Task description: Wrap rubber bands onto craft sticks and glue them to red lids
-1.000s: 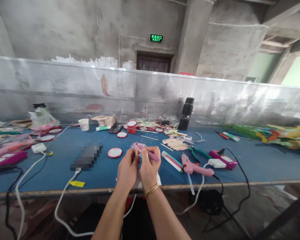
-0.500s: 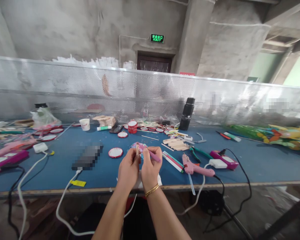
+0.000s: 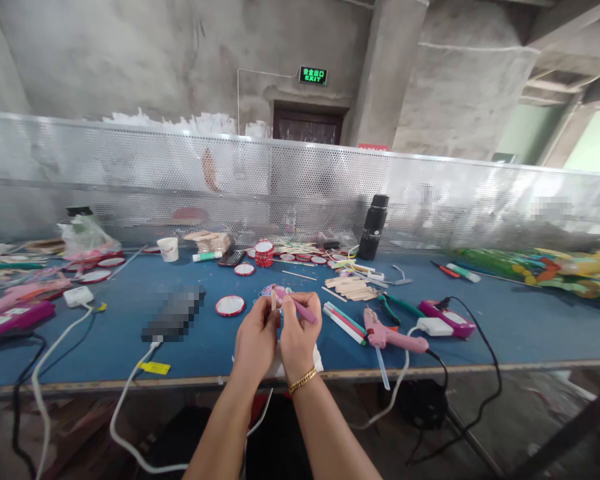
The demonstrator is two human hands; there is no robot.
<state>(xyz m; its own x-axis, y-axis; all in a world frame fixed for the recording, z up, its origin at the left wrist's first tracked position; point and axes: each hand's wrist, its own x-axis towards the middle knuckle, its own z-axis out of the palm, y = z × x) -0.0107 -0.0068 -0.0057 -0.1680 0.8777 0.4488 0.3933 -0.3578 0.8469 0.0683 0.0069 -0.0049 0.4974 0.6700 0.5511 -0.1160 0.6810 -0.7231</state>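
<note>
Above the table's front edge, my left hand [image 3: 255, 339] pinches a wooden craft stick [image 3: 274, 300] upright. Beside it, my right hand [image 3: 299, 340] grips a purple marker [image 3: 307, 312], its tip end close to the stick; whether they touch is hidden by the fingers. Behind the hands lies a small pile of colourful loops or beads [image 3: 269, 291], partly covered. Something white, like paper or tissue [image 3: 319, 360], shows below my wrists. Several markers [image 3: 345, 323] lie to the right of my right hand.
A pink glue gun [image 3: 395, 339] with its cable and pliers [image 3: 391, 310] lie to the right. Wooden sticks [image 3: 353, 288], red-rimmed discs [image 3: 230, 305], a black bottle [image 3: 373, 228] and a paper cup [image 3: 169, 249] stand or lie farther back. A phone [image 3: 174, 315] on a cable is left.
Both hands keep their hold on the stick and the marker. The marker's back end has dipped and shifted slightly left; the whole view has moved a little.
</note>
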